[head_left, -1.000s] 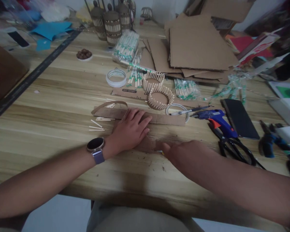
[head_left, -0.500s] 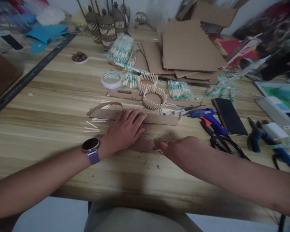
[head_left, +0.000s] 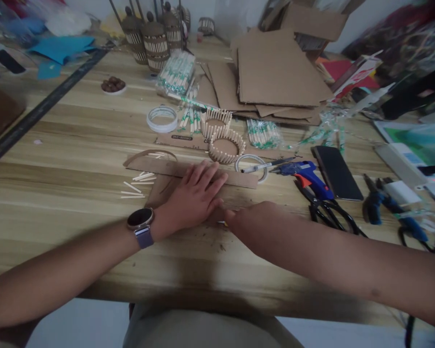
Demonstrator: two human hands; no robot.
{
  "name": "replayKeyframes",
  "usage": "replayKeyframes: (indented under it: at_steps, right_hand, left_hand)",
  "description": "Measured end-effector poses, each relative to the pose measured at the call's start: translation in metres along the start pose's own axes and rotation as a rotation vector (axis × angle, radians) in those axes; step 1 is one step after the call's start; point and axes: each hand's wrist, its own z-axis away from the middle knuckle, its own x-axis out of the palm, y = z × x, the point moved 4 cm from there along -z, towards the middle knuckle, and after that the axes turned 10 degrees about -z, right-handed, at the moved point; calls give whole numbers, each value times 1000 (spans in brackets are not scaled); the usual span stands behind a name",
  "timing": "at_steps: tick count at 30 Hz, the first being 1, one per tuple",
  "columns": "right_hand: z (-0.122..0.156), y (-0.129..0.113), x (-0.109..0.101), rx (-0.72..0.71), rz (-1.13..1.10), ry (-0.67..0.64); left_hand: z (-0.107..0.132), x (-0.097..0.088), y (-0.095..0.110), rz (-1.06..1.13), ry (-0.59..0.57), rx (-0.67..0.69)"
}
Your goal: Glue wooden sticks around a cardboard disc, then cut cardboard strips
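Note:
My left hand [head_left: 190, 200] lies flat with its fingers stretched out, pressing on a long cardboard strip [head_left: 242, 180] and a flat cardboard piece [head_left: 156, 189] under it. Close beside its thumb is my right hand [head_left: 255, 224], its fingers closed and low over the cardboard. A tiny yellow and white bit shows at the right fingertips; the rest of what they grip is hidden. A thin curled cardboard strip [head_left: 143, 155] and several loose white sticks [head_left: 133, 189] lie left of my left hand.
Beyond the hands stand two joined rings of short sticks [head_left: 226, 146]. Tape rolls [head_left: 162, 120], a blue glue gun [head_left: 304, 175], black-handled scissors [head_left: 328, 212], a phone [head_left: 337, 173] and pliers [head_left: 372, 203] lie around. Stacked cardboard [head_left: 281, 70] and stick packets [head_left: 177, 72] are farther back.
My right hand has slid left along the cardboard, up to my left hand. The flat cardboard piece now shows more at its left end. The whole view has shifted slightly.

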Motion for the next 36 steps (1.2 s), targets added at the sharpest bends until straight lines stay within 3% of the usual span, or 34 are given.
replayKeyframes:
  at_steps: [8, 14, 29, 36]
  right_hand:
    - [6, 4, 7, 19, 6, 1]
    - [11, 8, 8, 91, 17, -72]
    - [19, 18, 20, 91, 0, -4]
    - [29, 25, 25, 121, -17, -93]
  left_hand:
    - [1, -2, 0, 4, 2, 17]
    - [1, -3, 0, 26, 10, 12]
    - [1, -3, 0, 4, -11, 2]
    - [1, -3, 0, 1, -13, -10]
